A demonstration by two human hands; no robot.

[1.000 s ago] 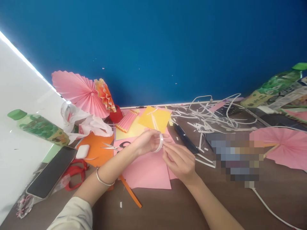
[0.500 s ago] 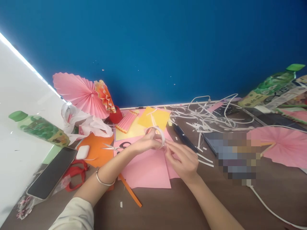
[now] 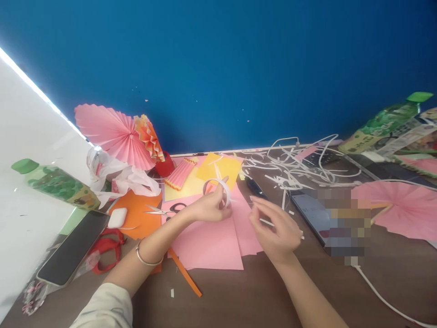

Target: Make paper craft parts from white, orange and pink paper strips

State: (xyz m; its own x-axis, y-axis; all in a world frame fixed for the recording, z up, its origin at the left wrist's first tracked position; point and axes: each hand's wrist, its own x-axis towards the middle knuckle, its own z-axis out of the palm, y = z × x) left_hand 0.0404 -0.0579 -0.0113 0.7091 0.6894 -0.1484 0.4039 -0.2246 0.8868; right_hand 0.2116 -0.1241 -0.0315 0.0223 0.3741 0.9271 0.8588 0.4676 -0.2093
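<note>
Above the pink paper sheets (image 3: 208, 248), my left hand (image 3: 213, 207) is closed around a roll of white tape (image 3: 205, 186), with the ring standing on edge. To its right, my right hand (image 3: 276, 225) has thumb and forefinger pinched together. A faint pale strip leads from the roll toward those fingertips and looks like the tape's end. Black-handled scissors (image 3: 165, 211) lie left of my left hand, partly on orange paper (image 3: 136, 205). Yellow paper (image 3: 218, 168) and a pleated pink strip (image 3: 180, 173) lie behind the roll.
Pink paper fans (image 3: 112, 132) lean at the back left, near a green-capped bottle (image 3: 61, 184) and a phone (image 3: 73, 248). White paper scraps (image 3: 283, 168) and a cable litter the back right. Another phone (image 3: 310, 214) and pink fan (image 3: 406, 209) lie right. A blue wall (image 3: 218, 68) stands behind.
My right hand has moved right and slightly down, away from the roll. My left hand has shifted slightly left with the roll, whose ring has turned to show more of its opening.
</note>
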